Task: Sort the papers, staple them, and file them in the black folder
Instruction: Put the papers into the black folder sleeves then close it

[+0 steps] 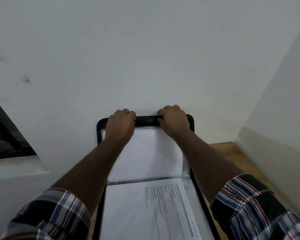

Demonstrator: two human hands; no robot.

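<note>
The black folder [146, 118] lies open in front of me, its far half raised against the wall. My left hand [120, 122] grips the folder's top edge near the left corner. My right hand [174, 120] grips the same edge near the right corner. Clear sleeves with blank white sheets [151, 153] fill the far half. A printed paper [164, 205] sits in the near half, below the spine binding [145, 180]. No stapler is in view.
A white wall [145, 58] stands right behind the folder. A second white wall [284, 101] closes the right side. A strip of wooden table [222, 153] shows to the right of the folder. A dark framed opening [5, 135] is at the left.
</note>
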